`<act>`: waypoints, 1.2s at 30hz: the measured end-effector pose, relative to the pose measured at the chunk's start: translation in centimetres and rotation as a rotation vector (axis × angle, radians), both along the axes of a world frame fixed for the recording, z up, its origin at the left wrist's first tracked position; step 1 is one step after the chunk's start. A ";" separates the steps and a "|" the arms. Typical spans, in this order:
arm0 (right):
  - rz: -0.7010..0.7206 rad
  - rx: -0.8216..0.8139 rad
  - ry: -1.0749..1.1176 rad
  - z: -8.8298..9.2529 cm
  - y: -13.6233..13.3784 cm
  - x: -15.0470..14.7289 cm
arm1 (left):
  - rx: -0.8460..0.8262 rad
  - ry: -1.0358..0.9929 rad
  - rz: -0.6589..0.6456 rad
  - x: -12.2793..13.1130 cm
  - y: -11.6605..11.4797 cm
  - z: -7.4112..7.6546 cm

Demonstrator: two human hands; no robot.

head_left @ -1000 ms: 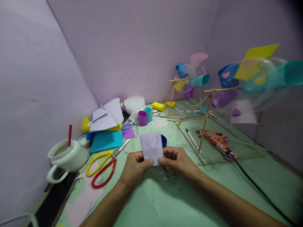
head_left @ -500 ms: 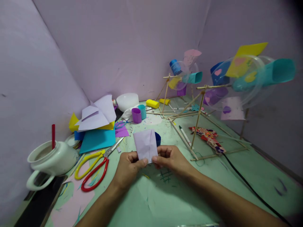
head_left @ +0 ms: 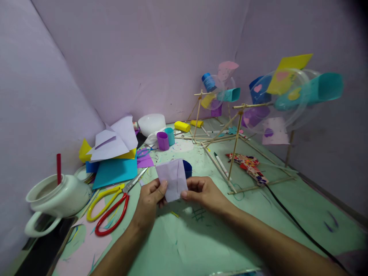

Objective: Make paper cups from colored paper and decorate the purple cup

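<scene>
A folded piece of pale lilac paper [head_left: 171, 179] with a lengthwise seam stands upright between my hands. My left hand [head_left: 150, 199] pinches its left side, thumb on the near face. At the lower right corner, the thumb and fingers of my right hand [head_left: 205, 193] are closed on the same paper. Partly hidden behind it is a dark blue paper tube [head_left: 188, 168]. Scissors [head_left: 125, 191] with one yellow and one red handle lie to the left of my left hand, blades partly apart.
Two stick frames [head_left: 235, 147] [head_left: 198, 115] bear clear wheels with coloured paper cups. A patterned glue gun [head_left: 248, 166] with a black cord lies at right. Paper sheets [head_left: 116, 172], a white pot [head_left: 64, 195], a white bowl [head_left: 151, 124] and a purple tube [head_left: 163, 141] stand around.
My left hand has shifted from the paper's bottom edge up along its left side. My right hand keeps its corner grip. The whole view has moved slightly.
</scene>
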State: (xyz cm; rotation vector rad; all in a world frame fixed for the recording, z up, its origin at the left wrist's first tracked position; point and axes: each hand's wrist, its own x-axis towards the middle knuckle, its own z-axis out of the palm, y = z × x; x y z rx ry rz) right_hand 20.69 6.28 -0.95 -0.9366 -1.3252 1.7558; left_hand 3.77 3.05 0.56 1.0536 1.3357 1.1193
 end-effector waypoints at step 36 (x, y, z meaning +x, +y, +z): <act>0.122 0.471 -0.276 0.5 -1.0 0.4 | 0.767 0.809 -0.315 -1.7 -2.0 3.7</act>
